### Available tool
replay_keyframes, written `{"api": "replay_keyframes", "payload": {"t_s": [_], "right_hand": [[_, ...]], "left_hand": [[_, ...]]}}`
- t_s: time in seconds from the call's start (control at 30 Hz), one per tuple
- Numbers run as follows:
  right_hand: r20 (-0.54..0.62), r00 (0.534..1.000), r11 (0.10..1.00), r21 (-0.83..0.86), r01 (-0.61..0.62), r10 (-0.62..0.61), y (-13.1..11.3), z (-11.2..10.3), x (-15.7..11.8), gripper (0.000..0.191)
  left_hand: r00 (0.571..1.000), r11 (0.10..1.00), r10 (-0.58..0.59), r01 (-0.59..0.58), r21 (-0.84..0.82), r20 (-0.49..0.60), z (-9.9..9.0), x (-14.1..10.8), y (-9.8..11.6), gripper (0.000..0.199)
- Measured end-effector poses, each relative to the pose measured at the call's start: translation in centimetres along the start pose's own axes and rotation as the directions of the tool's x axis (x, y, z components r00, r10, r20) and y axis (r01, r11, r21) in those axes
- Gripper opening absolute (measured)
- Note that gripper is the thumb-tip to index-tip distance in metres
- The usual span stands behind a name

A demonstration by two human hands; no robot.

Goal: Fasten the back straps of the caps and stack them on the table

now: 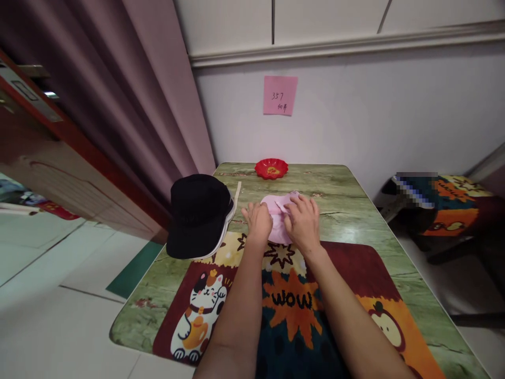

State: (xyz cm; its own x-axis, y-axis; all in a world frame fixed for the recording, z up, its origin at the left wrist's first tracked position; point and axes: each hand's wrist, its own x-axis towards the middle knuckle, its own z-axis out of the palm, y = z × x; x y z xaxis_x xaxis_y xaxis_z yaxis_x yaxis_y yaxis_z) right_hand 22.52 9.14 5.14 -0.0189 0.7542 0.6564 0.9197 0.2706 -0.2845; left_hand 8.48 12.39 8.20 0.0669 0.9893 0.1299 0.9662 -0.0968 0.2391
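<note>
A pale pink cap (279, 231) lies on the table's middle, with a soft, folded look. My left hand (259, 222) grips its left edge, fingers curled. On the opposite side my right hand (304, 222) pinches a fold of the pink fabric, the other fingers bent over its top right. Both hands hide part of the cap. Just left of my left hand sits a black cap (199, 213), brim toward me, stacked on a white one (221, 238) whose edge shows along the right. A pale strap (237, 193) sticks up beside the stack.
The green wood-patterned table (347, 210) stands against the wall. At its back lies a red scalloped dish (271, 168). A colourful mat (355, 263) covers the near part. A pink note (280, 96) is on the wall. A purple curtain (158, 105) hangs left; a stool (453, 210) stands right.
</note>
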Motion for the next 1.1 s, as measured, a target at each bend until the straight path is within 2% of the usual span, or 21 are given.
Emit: {"api": "replay_keyframes", "payload": {"t_s": [0.17,0.3,0.43,0.57,0.67,0.77,0.9,0.97,1.0,1.03,1.1], "right_hand": [[0.082,0.992,0.990,-0.111,-0.089,0.098,1.6,2.3,0.0,0.021],[0.112,0.985,0.987,-0.106,-0.120,0.132,2.7,2.4,-0.4,0.019],[0.120,0.978,0.981,-0.105,-0.160,0.172,2.8,2.4,-0.4,0.016],[0.087,0.984,0.988,-0.031,-0.154,0.156,2.4,2.5,-0.2,0.015],[0.063,0.977,0.972,0.107,-0.211,0.205,2.2,1.9,0.3,0.016],[0.065,0.943,0.881,0.343,-0.327,0.325,2.3,1.1,1.0,0.019],[0.125,0.850,0.593,0.665,-0.455,0.511,2.8,0.6,1.6,0.021],[0.180,0.832,0.477,0.747,-0.463,0.525,3.0,0.3,1.7,0.019],[0.203,0.834,0.471,0.746,-0.471,0.513,3.0,-0.1,1.8,0.019],[0.208,0.842,0.515,0.710,-0.480,0.498,2.9,-0.5,1.9,0.018],[0.158,0.889,0.712,0.546,-0.442,0.430,2.5,-1.4,2.2,0.016]], "left_hand": [[0.996,0.999,-0.011,0.007,0.044,0.089,0.7,0.4,-0.1,0.029],[0.989,0.996,0.029,-0.041,0.083,0.142,1.1,1.1,0.0,0.028],[0.983,0.993,0.076,-0.091,0.081,0.169,1.5,1.5,-0.3,0.027],[0.981,0.991,0.094,-0.109,0.081,0.171,2.1,1.6,-1.1,0.028],[0.982,0.990,0.097,-0.113,0.089,0.163,2.4,1.6,-1.3,0.032],[0.982,0.987,0.113,-0.129,0.097,0.153,2.6,1.4,-1.1,0.035],[0.978,0.984,0.146,-0.160,0.083,0.152,2.8,1.1,-0.7,0.036],[0.978,0.985,0.145,-0.156,0.070,0.148,2.9,1.1,-0.8,0.036],[0.979,0.987,0.140,-0.151,0.062,0.145,3.0,1.1,-0.8,0.035],[0.981,0.988,0.136,-0.145,0.053,0.142,3.1,1.1,-0.8,0.035],[0.982,0.990,0.130,-0.135,0.029,0.136,3.3,1.1,-1.0,0.034]]}}
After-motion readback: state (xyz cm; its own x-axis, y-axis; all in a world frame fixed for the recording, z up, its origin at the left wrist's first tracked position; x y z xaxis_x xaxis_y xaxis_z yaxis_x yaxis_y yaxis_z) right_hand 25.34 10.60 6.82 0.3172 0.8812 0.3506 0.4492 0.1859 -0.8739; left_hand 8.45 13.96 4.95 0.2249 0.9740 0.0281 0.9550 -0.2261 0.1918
